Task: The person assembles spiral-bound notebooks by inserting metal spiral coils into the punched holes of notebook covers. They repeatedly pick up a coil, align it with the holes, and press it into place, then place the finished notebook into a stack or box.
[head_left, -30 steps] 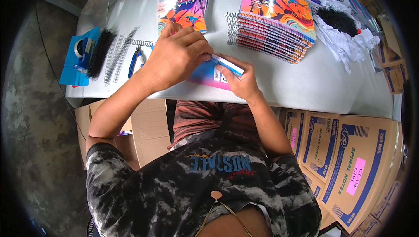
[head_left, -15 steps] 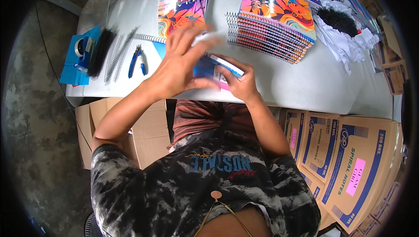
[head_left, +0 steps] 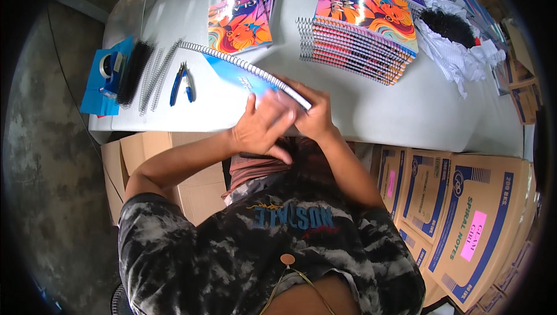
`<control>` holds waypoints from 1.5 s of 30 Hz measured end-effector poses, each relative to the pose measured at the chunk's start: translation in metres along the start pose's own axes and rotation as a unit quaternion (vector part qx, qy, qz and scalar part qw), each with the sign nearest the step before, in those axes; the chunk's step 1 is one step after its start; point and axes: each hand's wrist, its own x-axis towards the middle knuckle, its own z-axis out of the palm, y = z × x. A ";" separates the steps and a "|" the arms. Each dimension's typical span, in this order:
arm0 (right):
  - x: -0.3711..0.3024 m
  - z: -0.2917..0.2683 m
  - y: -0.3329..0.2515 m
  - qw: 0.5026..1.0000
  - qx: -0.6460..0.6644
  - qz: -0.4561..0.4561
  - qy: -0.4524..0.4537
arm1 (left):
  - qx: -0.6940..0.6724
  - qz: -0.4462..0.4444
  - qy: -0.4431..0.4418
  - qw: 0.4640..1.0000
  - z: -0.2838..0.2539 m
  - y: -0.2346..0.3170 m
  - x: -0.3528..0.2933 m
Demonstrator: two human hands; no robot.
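A spiral notebook [head_left: 232, 74] with a blue cover is held slanted over the table's front edge. Its metal coil [head_left: 229, 59] runs along the upper edge and trails past the far left corner. My right hand [head_left: 316, 109] grips the notebook's near right end, with the thumb hidden behind my left hand. My left hand [head_left: 261, 123] is just below the coil, thumb stretched out and fingers apart, partly smeared by motion. Whether its fingertips touch the notebook I cannot tell. Beyond lies a small pile of colourful notebooks [head_left: 241, 24].
Blue-handled pliers [head_left: 178, 85], loose wire coils [head_left: 155, 77], a black bundle of coils [head_left: 132, 74] and a tape dispenser [head_left: 110, 68] lie left. A tall stack of spiral notebooks [head_left: 360, 36] stands right, beside crumpled paper [head_left: 464, 54]. Cardboard boxes [head_left: 458, 216] are below the table.
My left hand has swept down and toward me, uncovering the coil and the pile behind it. My right hand has shifted slightly nearer, still gripping the notebook.
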 end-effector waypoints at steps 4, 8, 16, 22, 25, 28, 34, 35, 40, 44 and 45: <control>-0.004 0.001 -0.007 0.998 -0.043 -0.007 -0.048 | 0.224 -0.055 0.267 0.936 -0.057 -0.055 0.071; -0.001 0.003 -0.003 1.000 0.002 -0.009 -0.005 | 0.074 -0.048 0.160 0.983 -0.022 -0.011 0.032; -0.003 0.008 -0.003 1.000 -0.008 0.004 -0.029 | -0.050 -0.070 0.138 0.987 -0.008 0.009 0.029; 0.024 0.035 -0.026 0.978 0.177 -0.110 -0.020 | -0.219 -0.240 0.179 0.929 -0.086 0.032 0.079; 0.053 0.019 -0.077 0.983 -0.023 -0.153 -0.102 | -0.312 -0.355 0.176 0.863 -0.144 0.036 0.060; 0.078 0.010 -0.080 0.982 -0.101 -0.134 -0.086 | -0.320 -0.470 0.280 0.773 -0.169 0.013 0.066; 0.073 0.010 -0.049 0.960 0.098 0.224 -0.139 | -0.558 -0.498 0.266 0.608 -0.131 -0.019 0.052; 0.072 0.013 -0.049 0.956 0.130 0.237 -0.113 | -0.574 -0.476 0.252 0.617 -0.129 -0.025 0.049; 0.065 0.016 -0.050 0.962 0.124 0.242 -0.033 | -0.629 -0.374 0.158 0.663 -0.128 -0.053 0.049; 0.066 0.017 -0.058 0.972 0.027 0.231 -0.021 | -0.640 -0.328 0.115 0.685 -0.128 -0.066 0.056; 0.065 0.018 -0.061 0.976 0.007 0.218 -0.015 | -0.638 -0.314 0.115 0.694 -0.126 -0.071 0.056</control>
